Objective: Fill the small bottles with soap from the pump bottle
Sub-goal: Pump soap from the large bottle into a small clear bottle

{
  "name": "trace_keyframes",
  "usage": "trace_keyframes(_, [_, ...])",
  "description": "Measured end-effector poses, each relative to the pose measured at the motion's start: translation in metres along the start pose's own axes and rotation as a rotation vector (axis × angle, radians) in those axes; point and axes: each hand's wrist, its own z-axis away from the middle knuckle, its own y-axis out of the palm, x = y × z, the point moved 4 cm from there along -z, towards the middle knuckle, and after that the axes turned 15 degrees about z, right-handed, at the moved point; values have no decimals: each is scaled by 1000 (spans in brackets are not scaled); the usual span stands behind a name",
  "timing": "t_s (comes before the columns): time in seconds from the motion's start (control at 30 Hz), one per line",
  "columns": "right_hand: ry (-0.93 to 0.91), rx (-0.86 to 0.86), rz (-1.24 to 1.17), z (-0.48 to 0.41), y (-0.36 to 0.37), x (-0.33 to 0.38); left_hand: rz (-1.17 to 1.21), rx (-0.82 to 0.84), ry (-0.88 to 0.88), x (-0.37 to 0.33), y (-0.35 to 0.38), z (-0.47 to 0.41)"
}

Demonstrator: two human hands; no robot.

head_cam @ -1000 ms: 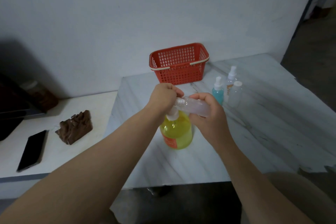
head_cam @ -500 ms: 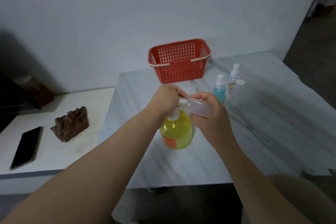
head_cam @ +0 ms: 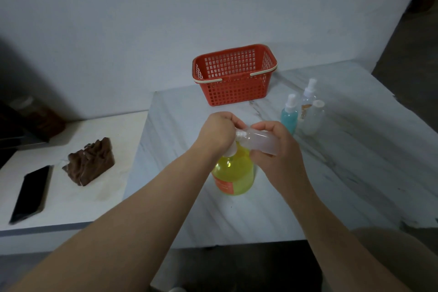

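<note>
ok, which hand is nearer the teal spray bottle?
Right. Right hand sits just in front of the teal spray bottle; left hand is farther left, atop the pump bottle.

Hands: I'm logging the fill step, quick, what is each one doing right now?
Left hand: closed, curled over the top of the pump bottle.
Right hand: closed, holding the small clear bottle on its side, mouth at the pump.

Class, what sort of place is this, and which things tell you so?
Probably a plain room in a home: a marble table against a bare wall, a red basket, a phone on a side counter.
</note>
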Motion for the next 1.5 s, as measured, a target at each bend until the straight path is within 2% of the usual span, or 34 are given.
trace_keyframes(0.27, [-59, -13, 21, 1, -3, 1, -77, 31, 54, -8, 0, 2])
trace_keyframes(0.57, [-76, -11, -16, -2, -7, 4, -16, -14, 15, -16, -2, 1])
trace_keyframes(0.77, [-78, -5, -16, -3, -6, 4, -214, 133, 40, -21, 4, 8])
trace_keyframes(0.83, [-83, -5, -17, -2, -5, 6, -204, 154, 30, -19, 3, 8])
trace_keyframes(1.0, [-91, -9, -5, -2, -3, 4, -77, 111, 34, -13, 0, 6])
trace_keyframes(1.1, [-92, -27, -1, -2, -2, 0, -122, 88, 53, -8, 1, 5])
trace_keyframes(1.5, [-92, -22, 7, -3, 0, -2, -22, -6, 53, 0, -2, 0])
